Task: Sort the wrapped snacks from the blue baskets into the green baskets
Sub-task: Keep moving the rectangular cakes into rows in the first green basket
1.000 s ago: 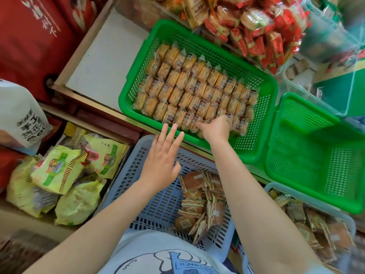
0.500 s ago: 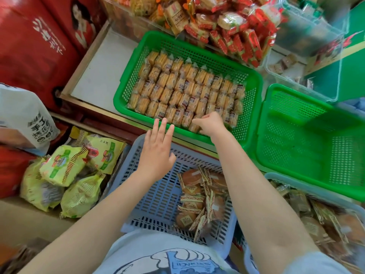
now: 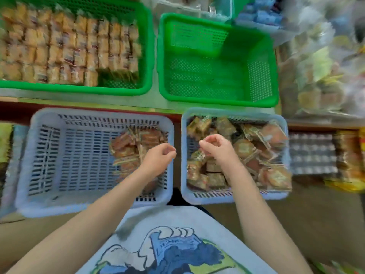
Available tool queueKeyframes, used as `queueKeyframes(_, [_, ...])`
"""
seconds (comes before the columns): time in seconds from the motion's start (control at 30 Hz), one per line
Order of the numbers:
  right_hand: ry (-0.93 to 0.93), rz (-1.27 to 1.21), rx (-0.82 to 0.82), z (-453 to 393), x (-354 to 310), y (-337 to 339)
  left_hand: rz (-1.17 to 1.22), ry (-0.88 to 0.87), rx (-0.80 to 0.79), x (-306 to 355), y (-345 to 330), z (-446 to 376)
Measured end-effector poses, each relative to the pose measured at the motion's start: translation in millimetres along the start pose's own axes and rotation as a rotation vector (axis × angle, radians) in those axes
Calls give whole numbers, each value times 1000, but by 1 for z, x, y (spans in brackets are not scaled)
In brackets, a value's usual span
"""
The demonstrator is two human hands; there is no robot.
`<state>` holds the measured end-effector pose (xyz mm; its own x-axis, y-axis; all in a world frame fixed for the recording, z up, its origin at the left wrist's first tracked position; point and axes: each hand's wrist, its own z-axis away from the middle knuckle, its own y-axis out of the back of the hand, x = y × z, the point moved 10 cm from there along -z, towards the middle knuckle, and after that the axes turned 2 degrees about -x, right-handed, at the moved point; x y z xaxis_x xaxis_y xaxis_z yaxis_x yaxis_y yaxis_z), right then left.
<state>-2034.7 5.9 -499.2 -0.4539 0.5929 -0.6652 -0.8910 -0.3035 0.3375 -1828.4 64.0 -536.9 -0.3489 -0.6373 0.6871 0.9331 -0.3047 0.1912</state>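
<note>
Both hands have drawn back, loosely curled, empty: left hand (image 3: 161,157) over sparse blue basket (image 3: 39,135), right hand (image 3: 214,148) over fuller one (image 3: 284,125).

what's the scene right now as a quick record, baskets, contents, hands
left green basket: rows of wrapped snacks, small gap at its near right corner
right green basket: no snacks in it
left blue basket: small pile of snacks at its right side
right blue basket: heaped with snacks
left hand: over the left blue basket, fingers loosely curled, nothing visibly held
right hand: over the right blue basket, fingers curled, grip unclear through blur
</note>
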Motion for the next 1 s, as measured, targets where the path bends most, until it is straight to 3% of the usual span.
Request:
queueKeyframes(0.13, [-102, 247, -66, 2, 72, 27, -8, 108, 35, -23, -53, -3])
queueKeyframes(0.3, [-108, 529, -264, 1, 118, 4, 151, 212, 159, -57, -80, 9])
queueKeyframes(0.53, [-141, 736, -255, -6, 150, -10, 256, 231, 242, -74, -91, 20])
queueKeyframes(0.7, [-176, 694, -298, 2, 143, -6, 262, 210, 282, -71, -92, 23])
queueKeyframes(0.8, [-211, 527, -322, 10, 141, 0, 235, 239, 299, -71, -92, 26])
queueKeyframes(0.87, [-179, 376, -247, 10, 127, 20, 157, 235, 398, -66, -82, 32])
queueKeyframes(0.93, [-111, 234, -190, 11, 104, 41, 75, 140, 544, -48, -67, 43])
queueKeyframes(1.0, [-30, 167, -243, 15, 79, 50, 94, -3, 555, -21, -63, 48])
